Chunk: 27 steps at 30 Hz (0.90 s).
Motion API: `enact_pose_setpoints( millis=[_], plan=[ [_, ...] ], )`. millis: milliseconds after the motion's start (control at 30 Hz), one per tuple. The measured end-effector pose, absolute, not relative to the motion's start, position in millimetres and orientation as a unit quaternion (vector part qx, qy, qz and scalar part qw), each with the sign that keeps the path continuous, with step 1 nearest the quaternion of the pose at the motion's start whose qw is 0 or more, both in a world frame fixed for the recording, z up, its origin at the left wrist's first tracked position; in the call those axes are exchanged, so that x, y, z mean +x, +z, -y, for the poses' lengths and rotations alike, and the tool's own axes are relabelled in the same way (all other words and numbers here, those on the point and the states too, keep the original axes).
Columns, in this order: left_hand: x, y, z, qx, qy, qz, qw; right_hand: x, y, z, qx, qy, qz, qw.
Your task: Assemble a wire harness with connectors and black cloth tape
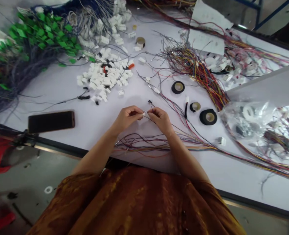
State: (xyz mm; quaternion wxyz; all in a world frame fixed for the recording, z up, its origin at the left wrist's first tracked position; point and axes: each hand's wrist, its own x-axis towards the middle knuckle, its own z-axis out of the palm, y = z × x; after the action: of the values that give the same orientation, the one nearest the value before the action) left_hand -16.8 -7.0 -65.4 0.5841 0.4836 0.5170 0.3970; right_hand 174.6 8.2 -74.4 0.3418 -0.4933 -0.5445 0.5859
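My left hand (129, 118) pinches a small white connector (143, 114) between thumb and fingertips. Close beside it, my right hand (161, 120) is closed on a thin wire whose end points at the connector; whether the end sits inside it I cannot tell. A small black connector (149, 102) on a short wire sticks up just past my right fingertips. Under my forearms runs a bundle of coloured wires (144, 142) along the table's near edge. Wires with white connectors (156, 90) on them lie just beyond my right hand.
A heap of white connectors (102, 73) lies ahead on the table, with green-tagged wires (43, 34) at the far left. A phone (51, 121) rests at left. Black tape rolls (208, 117), a plastic bag (245, 117) and a thick wire bundle (195, 65) are at right.
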Motion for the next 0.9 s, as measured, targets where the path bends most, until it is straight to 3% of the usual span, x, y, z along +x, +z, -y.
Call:
enact_pose_setpoints(
  millis=[200,367,667,833,900],
  plan=[
    [-4.5,-75.6,8.3,0.263,0.467,-0.468,0.703,180.9,-65.4,-3.0,-0.514,0.595,0.515,0.342],
    [1.3,-78.8,9.5,0.207,0.461,-0.445,0.74,181.5,-61.0,0.9,-0.5,0.614,0.51,0.336],
    [-2.6,-76.6,12.1,0.309,0.456,-0.475,0.686,179.8,-54.1,12.1,-0.503,0.522,0.594,0.348],
    [-5.6,-77.5,15.9,0.376,0.444,-0.514,0.63,175.4,-63.4,20.3,-0.5,0.406,0.671,0.367],
    [-6.8,-78.5,16.9,0.39,0.437,-0.518,0.623,176.9,-65.9,19.7,-0.496,0.428,0.667,0.355]
  ],
)
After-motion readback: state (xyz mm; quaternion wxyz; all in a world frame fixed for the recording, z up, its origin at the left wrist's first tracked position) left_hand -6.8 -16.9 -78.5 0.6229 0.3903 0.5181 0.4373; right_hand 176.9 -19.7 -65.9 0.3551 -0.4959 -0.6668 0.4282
